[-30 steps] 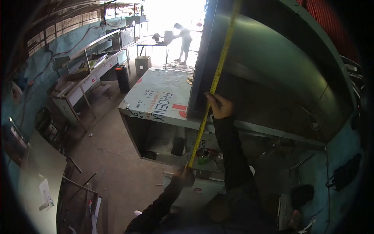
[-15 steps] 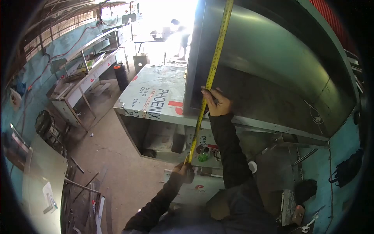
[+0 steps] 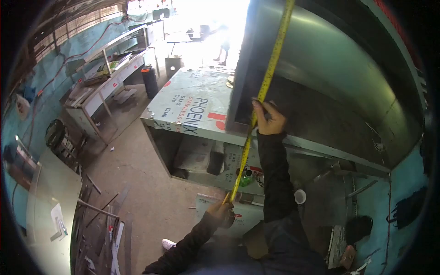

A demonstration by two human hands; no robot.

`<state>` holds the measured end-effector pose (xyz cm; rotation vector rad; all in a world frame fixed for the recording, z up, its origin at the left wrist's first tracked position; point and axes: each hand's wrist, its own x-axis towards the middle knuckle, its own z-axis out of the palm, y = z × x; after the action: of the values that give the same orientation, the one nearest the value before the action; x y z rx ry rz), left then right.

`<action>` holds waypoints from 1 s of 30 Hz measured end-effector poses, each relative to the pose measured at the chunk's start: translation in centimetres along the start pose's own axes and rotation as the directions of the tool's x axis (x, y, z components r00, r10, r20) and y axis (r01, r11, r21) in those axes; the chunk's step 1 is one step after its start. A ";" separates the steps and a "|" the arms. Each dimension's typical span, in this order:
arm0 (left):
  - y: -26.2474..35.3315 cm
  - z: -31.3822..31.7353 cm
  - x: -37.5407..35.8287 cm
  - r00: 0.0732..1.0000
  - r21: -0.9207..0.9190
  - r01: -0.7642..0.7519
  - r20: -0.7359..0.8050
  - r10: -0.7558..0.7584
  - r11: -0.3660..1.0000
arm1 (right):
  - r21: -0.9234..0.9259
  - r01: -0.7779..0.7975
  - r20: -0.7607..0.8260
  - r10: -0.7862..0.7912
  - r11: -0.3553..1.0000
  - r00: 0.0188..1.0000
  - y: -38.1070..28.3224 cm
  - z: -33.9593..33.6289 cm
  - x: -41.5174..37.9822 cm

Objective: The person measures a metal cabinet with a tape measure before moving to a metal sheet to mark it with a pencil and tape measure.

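Observation:
A yellow tape measure (image 3: 275,55) is drawn out in a long slanting line up the front of a metal cabinet (image 3: 321,59) with an open, curved interior. Low down, my left hand (image 3: 219,211) is closed around the tape's dark case, with a thin orange stick, perhaps a pencil, poking up beside the blade. Higher up, my right hand (image 3: 271,119) pinches the blade between thumb and fingers near the cabinet's lower front edge. The blade's far end runs out of the top of the view.
Film printed PHOENIX covers a steel counter (image 3: 183,103); its lower shelf bears a green bottle (image 3: 246,178). Metal offcuts (image 3: 103,224) lie on the floor at left, near a sheet-topped table (image 3: 50,206). A workbench (image 3: 110,87) lines the blue wall. Someone (image 3: 223,48) stands in the bright doorway.
The camera view has shifted, so the cabinet, counter and both hands appear farther right and slightly lower. Both hands keep their hold on the tape measure.

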<state>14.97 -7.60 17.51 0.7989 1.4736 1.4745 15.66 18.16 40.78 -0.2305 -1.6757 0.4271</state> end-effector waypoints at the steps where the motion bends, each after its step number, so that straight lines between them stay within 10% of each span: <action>1: -1.3 -0.1 -0.1 0.999 0.032 -0.042 -0.013 0.043 0.999 | -0.018 -0.083 0.016 0.083 0.996 0.996 0.0 -0.2 -0.2; 10: -4.6 -8.4 -11.6 0.970 0.292 0.147 -0.230 -0.080 0.945 | 0.241 -0.550 0.244 0.498 0.800 0.832 -3.4 0.4 -17.6; 14: -5.5 -10.8 -20.8 0.956 0.260 0.190 -0.267 -0.119 0.947 | 0.204 -0.494 0.499 0.344 0.845 0.795 -12.0 2.2 -29.9; 20: -12.1 -12.1 -30.2 0.915 0.071 -0.020 -0.402 0.047 0.997 | 0.296 -0.598 0.906 -0.022 0.745 0.422 -28.4 7.4 -35.8; 30: -13.2 -16.6 -50.1 0.338 -0.161 -0.168 -0.936 -0.097 0.972 | 0.178 -0.909 0.885 -0.466 0.377 -0.021 -50.6 14.8 -50.8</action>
<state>22.27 -61.04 10.01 -0.3621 2.0152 2.2798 13.50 -49.83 13.62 0.8389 -2.3866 2.4233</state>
